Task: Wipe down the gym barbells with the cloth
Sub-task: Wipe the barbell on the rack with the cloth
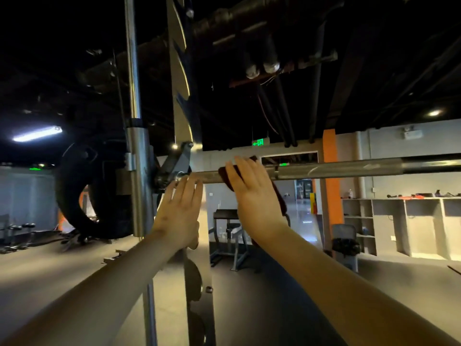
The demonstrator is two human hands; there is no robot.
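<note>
Steel barbell (324, 170) horizontal, axis left-right; cloth (224, 176) draped over it.

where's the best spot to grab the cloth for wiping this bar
Take the cloth where it drapes over the barbell, coming from the near side with the right hand, fingers over the top. Its tail hangs loose below, so wrapping that fold round the round shaft likely holds firmest.

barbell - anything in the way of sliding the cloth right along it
Almost nothing: right of the cloth under the right hand, the barbell runs bare to the picture's edge, apart from what looks like a small collar.
</note>
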